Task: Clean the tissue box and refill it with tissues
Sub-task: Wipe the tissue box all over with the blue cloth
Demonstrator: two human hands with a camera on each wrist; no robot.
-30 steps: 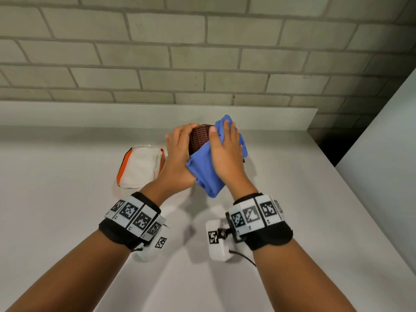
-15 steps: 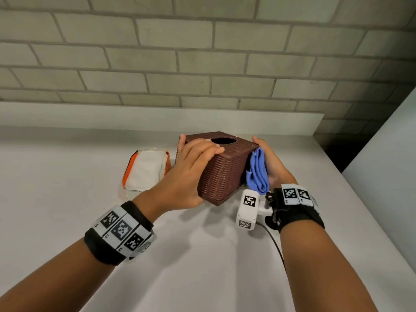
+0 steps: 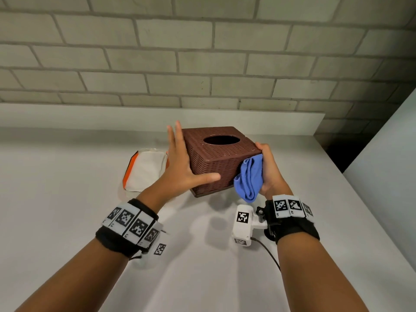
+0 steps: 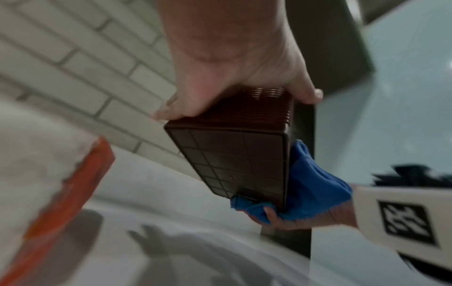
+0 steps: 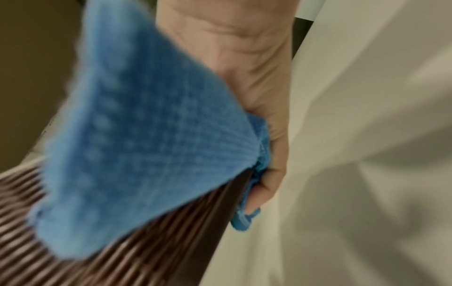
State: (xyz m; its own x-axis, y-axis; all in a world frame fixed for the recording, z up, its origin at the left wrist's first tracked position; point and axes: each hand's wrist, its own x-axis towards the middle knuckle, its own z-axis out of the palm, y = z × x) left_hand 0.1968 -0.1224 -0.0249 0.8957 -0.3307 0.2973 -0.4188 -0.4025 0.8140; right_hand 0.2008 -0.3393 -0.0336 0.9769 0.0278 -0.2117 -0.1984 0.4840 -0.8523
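Observation:
The brown woven tissue box [image 3: 216, 158] is held upright above the white table, its empty oval opening facing up. My left hand [image 3: 182, 167] presses flat on the box's left side with straight fingers, the thumb lying across the front face. My right hand [image 3: 270, 174] grips a bunched blue cloth [image 3: 249, 179] against the box's right side. The left wrist view shows the box's gridded underside [image 4: 234, 164] and the right fingers [image 4: 281, 220] curled under its bottom edge with the cloth [image 4: 315, 185]. The right wrist view is filled by the cloth [image 5: 137, 135] over the woven wall [image 5: 122, 241].
A clear pack of white tissues with orange edges [image 3: 146, 170] lies on the table [image 3: 67, 210] just left of the box. A low ledge and a brick wall [image 3: 202, 64] close off the back. A white panel [image 3: 394, 165] stands at the right.
The box has turned from lying on its side to upright with its opening up. My right hand and the cloth moved from its top to its right side. My left fingers have straightened.

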